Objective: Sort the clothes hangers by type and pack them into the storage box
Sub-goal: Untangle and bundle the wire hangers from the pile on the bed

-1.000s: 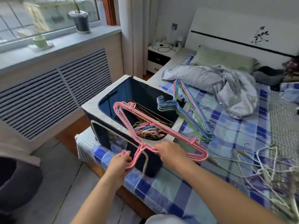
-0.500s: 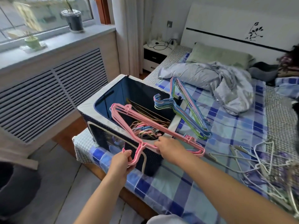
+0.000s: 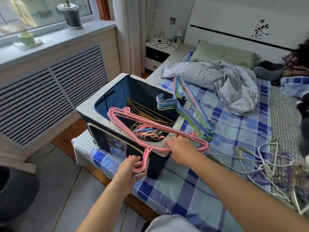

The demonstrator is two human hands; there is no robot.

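Little has shifted since a moment ago: both my hands keep their hold on the pink hanger bundle (image 3: 150, 129), and it has only eased a touch lower and closer over the near rim of the storage box (image 3: 103, 104). My left hand (image 3: 129, 169) curls round the bunched hooks at the near end of the bundle, fingers wrapped, thumb on top. My right hand (image 3: 181, 149) grips the long bottom bars just in front of it, fingers closed over them, close to the bundle's right-hand corner. From my fingers the pink triangle reaches away and to the left, its far corner hanging above the box's open mouth.

Below and beyond my fingers, inside the box, lie gold hangers (image 3: 150, 113) against the far side and a small pastel hanger pile (image 3: 147, 133) nearer me. A second bundle, the blue and green hangers (image 3: 192, 111), leans on the box's right rim past my right hand, half in, half on the checked bedsheet (image 3: 234, 131). Well to the right of my right hand, a tangle of white hangers (image 3: 267, 159) waits unsorted on the bed.

I judge the pink set is gathered and ready to be lowered in as one type; tilting it to clear the rim without snagging the leaning bundle seems the care needed.
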